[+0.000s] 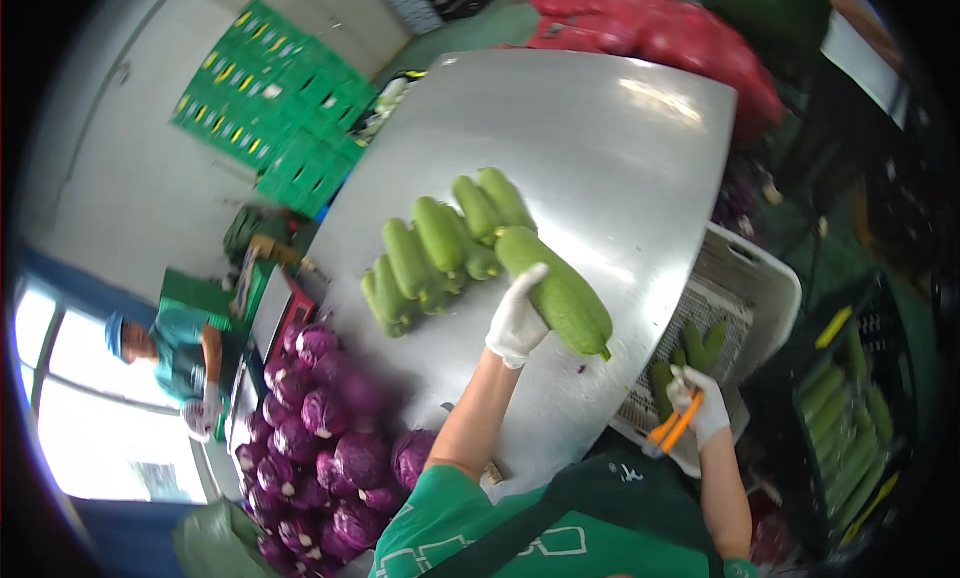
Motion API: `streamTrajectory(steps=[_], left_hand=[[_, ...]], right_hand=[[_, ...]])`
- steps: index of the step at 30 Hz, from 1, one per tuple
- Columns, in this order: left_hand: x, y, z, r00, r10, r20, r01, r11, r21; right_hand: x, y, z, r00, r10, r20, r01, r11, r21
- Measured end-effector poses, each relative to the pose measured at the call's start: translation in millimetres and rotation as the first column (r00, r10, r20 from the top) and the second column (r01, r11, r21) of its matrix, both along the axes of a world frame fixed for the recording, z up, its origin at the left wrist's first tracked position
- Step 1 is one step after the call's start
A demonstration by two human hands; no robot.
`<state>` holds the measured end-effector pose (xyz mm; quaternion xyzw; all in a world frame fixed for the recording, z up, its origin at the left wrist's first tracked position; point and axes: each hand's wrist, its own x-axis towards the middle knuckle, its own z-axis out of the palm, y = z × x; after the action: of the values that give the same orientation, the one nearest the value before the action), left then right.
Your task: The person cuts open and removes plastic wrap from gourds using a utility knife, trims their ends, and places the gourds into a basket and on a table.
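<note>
My left hand (518, 319), in a white glove, grips a long green squash (556, 292) and holds it over the metal table (560, 118). Its thumb lies along the squash's side. Beside it, several similar light green squashes (437, 232) lie in a rough row on the tabletop. At the right, my right hand (704, 406), gloved too, is closed round an orange-handled tool (676, 424); the kind of tool cannot be made out. That hand is above the near end of a white plastic crate (765, 263), where a few slim green vegetables (705, 346) lie.
Purple cabbages (335, 458) are heaped at the table's left. A dark crate (838, 338) of bagged green vegetables stands at the right. Red mesh sacks (650, 28) lie beyond the far edge, and green crates (275, 98) are stacked far left. A co-worker (178, 353) is at the left.
</note>
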<state>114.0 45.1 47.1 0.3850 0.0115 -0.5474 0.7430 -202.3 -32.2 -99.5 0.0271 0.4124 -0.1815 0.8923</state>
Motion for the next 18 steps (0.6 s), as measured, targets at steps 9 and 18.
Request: streamTrajectory(steps=[9, 18], left_hand=[[162, -33, 42, 0.545, -0.122, 0.829, -0.347, 0.868, 0.355], [199, -207, -66, 0.333, -0.580, 0.743, -0.460, 0.588, 0.665]], right_hand=[[-14, 43, -6, 0.994, 0.095, 0.047, -0.102, 0.976, 0.194], [-6, 50, 24, 0.988, 0.081, -0.132, -0.083, 0.997, -0.008]])
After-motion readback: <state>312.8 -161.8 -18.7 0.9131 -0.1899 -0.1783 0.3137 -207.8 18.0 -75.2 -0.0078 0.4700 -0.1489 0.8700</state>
